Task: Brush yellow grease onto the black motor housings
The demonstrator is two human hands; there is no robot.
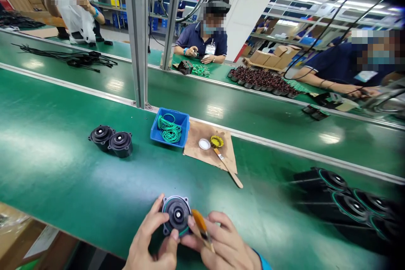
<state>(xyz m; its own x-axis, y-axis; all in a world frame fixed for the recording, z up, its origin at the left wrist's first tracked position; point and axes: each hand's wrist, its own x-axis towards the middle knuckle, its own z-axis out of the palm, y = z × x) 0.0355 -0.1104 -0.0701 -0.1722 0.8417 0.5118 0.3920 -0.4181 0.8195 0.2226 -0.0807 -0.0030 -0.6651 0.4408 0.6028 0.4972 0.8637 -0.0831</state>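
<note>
My left hand [155, 236] grips a round black pump housing [177, 214] between its fingers and thumb, low over the near side of the bench. The housing faces up, with a stepped round top, a pale shaft in its centre and corner lugs. A green sealing ring [184, 232] shows around its rim. My right hand [221, 238] is closed on a small brush [199, 221] with an orange head and a wooden handle. That brush lies beside the housing's right edge, and fingertips of my right hand touch the housing too.
Left, two black housings [120, 143] stand together. A blue bin [184, 139] holds green rings; beside it, cardboard [198, 158] bears a yellow cap [217, 141], a white lid [204, 144] and another brush [230, 172]. Several ringed housings [351, 206] stand right. Co-workers sit beyond a metal post [136, 38].
</note>
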